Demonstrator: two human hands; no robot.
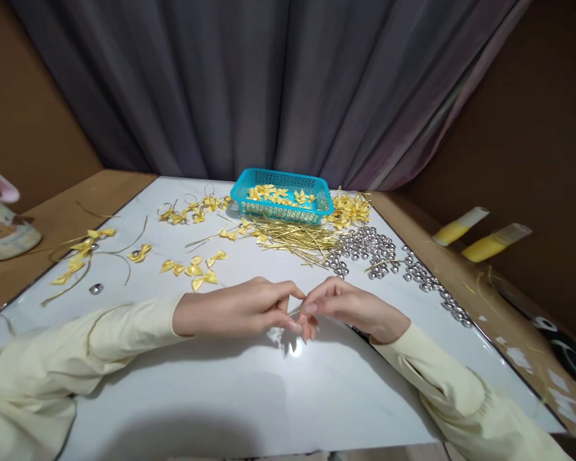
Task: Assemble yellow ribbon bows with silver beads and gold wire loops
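Over the middle of the white table, my left hand (264, 308) and my right hand (348, 306) meet at their fingertips. A short piece of thin gold twist tie (294, 313) shows between them. My right thumb and fingers pinch it. The fingers of my left hand curl around its other end, partly hiding it. Left of my hands lie several loose yellow ribbon bows (194, 270). Beyond them is a pile of gold twist ties (297, 238). Small silver, shiny round pieces, maybe bells (367, 246), are heaped beyond my right hand.
At the back stands a turquoise basket (282, 215) with yellow bows inside. Bows with ties (350, 210) are piled beside it. More bows (84, 253) and a single silver piece (96, 289) lie left. A pink-handled cup (4, 224) and two yellow-filled tubes (461, 226) flank the table.
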